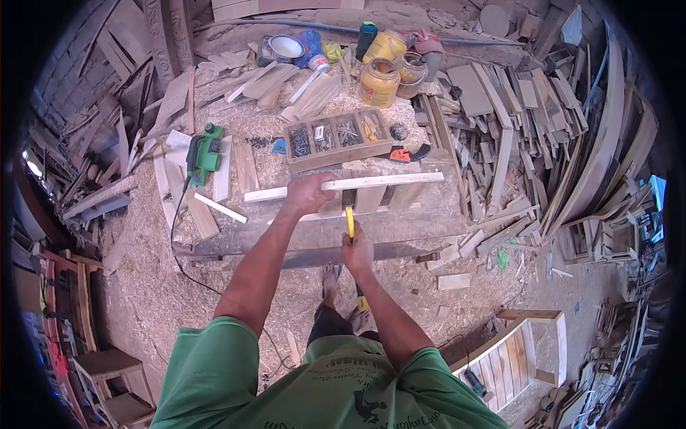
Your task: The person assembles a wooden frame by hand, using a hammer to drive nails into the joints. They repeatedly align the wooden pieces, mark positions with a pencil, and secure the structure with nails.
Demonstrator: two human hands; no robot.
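Note:
My left hand is closed around a long pale wood strip left of its middle. The strip lies crosswise over short upright wooden pieces near the front of the workbench. Lower down and to the right, my right hand grips a hammer with a yellow and black handle. Its dark head is just below the strip; whether it touches the wood I cannot tell. Behind the strip sits a divided wooden box holding nails or screws in its compartments.
A green electric planer with a trailing cord rests on boards to the left. Yellow jars stand at the back, and an orange and black tool lies beside the box. Wood offcuts pile up on the right; a slatted wooden frame stands lower right.

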